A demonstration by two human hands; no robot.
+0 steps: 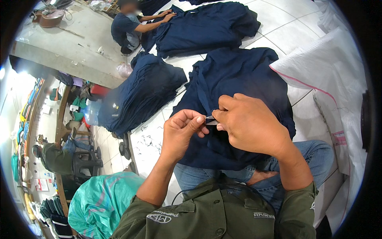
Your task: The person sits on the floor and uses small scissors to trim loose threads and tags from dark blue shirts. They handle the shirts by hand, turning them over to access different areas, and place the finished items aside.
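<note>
Across my lap and the floor in front lies a dark navy garment [238, 71]. My right hand [250, 122] is closed around a small metal cutting tool, likely thread snips [212, 122], whose two pointed blades stand apart and point left. At the blade tips, my left hand [186, 127] pinches something between thumb and forefinger, too small to make out; it may be a thread or an edge of the cloth. Both hands are just above the garment, close together.
Stacks of navy garments lie ahead [206, 27] and ahead-left [146, 86]. Thread scraps [147, 145] dot the white tiles. A teal sack [104, 203] is at my left, a white woven sack [328, 68] at right. A person [126, 28] handles cloth at the top; another sits far left.
</note>
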